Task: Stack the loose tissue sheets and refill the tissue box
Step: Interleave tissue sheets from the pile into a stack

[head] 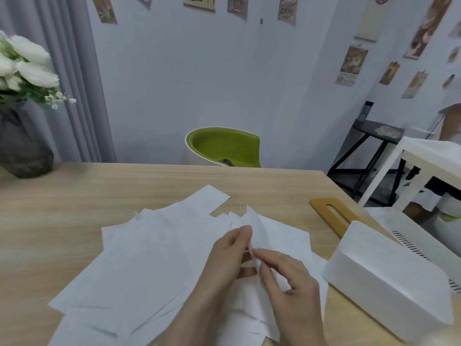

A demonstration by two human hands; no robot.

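Both hands pinching one raised tissue sheet [254, 229]: left hand [230, 255] at its edge, right hand [287, 278] lower, likely to separate it for stacking. Loose sheets [149, 258] spread over worktop [74, 196]; tissue box [381, 278] just right, wooden lid [334, 216] set aside behind

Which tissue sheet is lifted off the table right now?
The sheet pinched between the left hand and right hand, its edge standing up; the other loose sheets lie flat on the table.

Matt white paper tissue sheets [149, 258] lie on a smooth, pale wood-grain table [74, 196].
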